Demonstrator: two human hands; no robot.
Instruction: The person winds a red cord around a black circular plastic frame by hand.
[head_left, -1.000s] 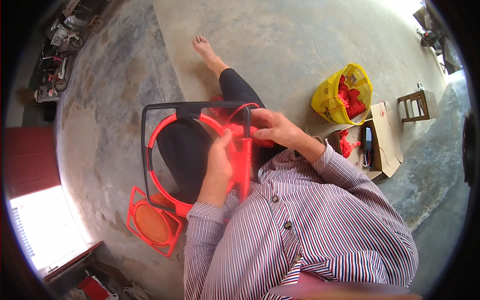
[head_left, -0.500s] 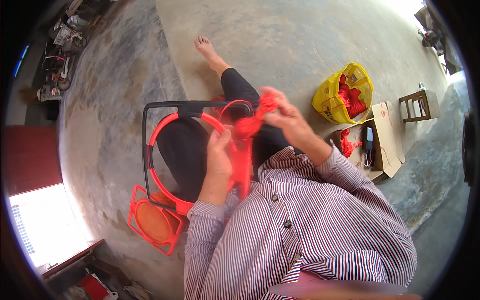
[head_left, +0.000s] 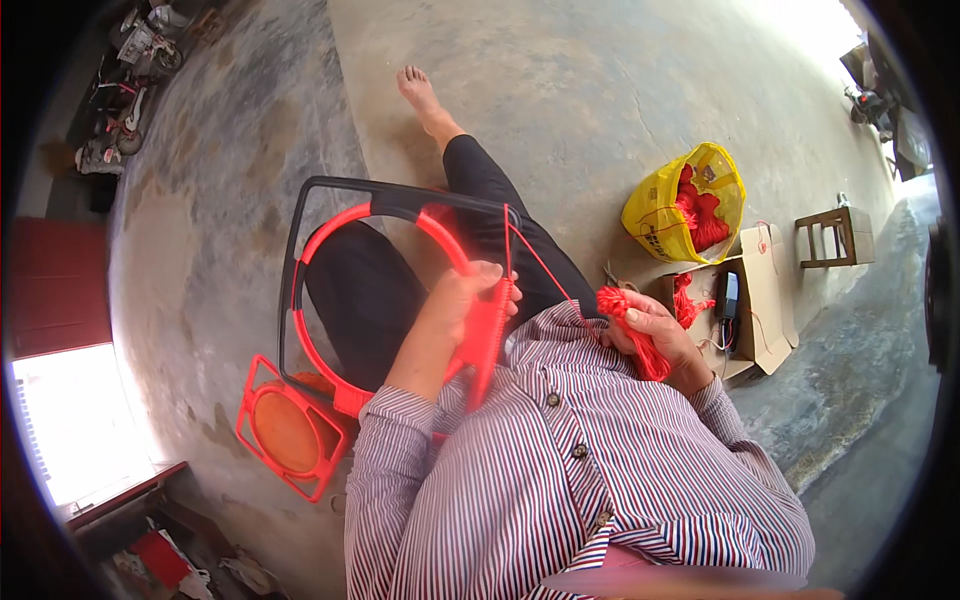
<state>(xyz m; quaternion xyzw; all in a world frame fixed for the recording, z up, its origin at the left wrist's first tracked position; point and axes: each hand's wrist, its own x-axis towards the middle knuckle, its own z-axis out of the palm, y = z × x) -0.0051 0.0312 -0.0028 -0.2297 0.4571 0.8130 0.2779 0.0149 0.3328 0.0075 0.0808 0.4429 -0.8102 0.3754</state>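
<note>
A square black frame point(head_left: 289, 260) with a round red ring point(head_left: 448, 243) inside it rests tilted across my lap. Along its right side, red cord is wound densely into a wrapped band point(head_left: 484, 340). My left hand point(head_left: 455, 300) is closed on the upper part of that wrapped side, thumb on top. In my right hand point(head_left: 655, 335), held near my waist on the right, is a bundle of red cord point(head_left: 640, 350). A single strand runs from the bundle up to the frame's upper right corner.
Right of my leg stands a yellow bag point(head_left: 665, 205) of red cord. Beside it lies an open cardboard box point(head_left: 765, 325) with more cord and a black device point(head_left: 728, 296). A small wooden stool point(head_left: 850, 240) is farther right. At left sits a red frame with an orange disc point(head_left: 287, 430).
My right hand has moved down and right with the cord bundle, drawing out the strand from the frame's corner. My left hand has shifted slightly right along the wrapped side. The frame has tilted a little.
</note>
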